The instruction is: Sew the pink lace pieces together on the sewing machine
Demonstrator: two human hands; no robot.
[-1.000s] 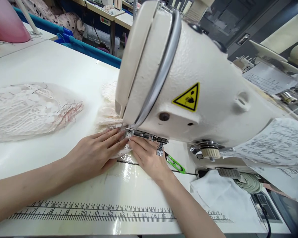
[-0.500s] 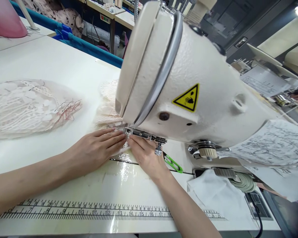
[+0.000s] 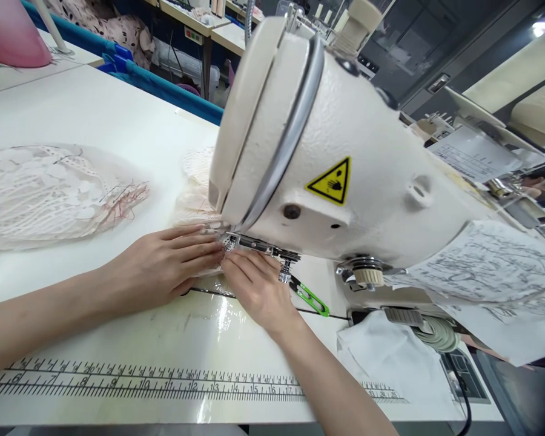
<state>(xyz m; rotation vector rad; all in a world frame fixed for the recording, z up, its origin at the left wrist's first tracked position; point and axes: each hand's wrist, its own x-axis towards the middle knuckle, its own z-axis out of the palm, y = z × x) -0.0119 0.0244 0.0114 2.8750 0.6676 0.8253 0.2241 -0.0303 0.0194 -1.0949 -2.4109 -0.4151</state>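
Pale lace fabric (image 3: 195, 197) lies under the needle end of a cream sewing machine (image 3: 367, 151), partly hidden by the machine head and my hands. My left hand (image 3: 168, 263) is laid flat on it, fingers stretched toward the needle area. Close on the other side, my right hand (image 3: 257, 287) rests with its fingers extended and fingertips down on the lace, beside the metal parts under the head. Neither hand visibly pinches the cloth. A pair of green-handled thread snips (image 3: 315, 301) lies just right of my right hand.
More lace with loose reddish threads (image 3: 40, 197) lies at the left. A printed ruler scale (image 3: 140, 384) runs along the table's front. White cloth (image 3: 390, 348) is under the machine arm at right, below marked white sheets (image 3: 485, 266). A blue fabric trough (image 3: 177, 94) borders the table's far side.
Both hands have shifted slightly left in view, staying on the lace by the needle. The machine also appears a little further left and lower, as the camera view has turned slightly.
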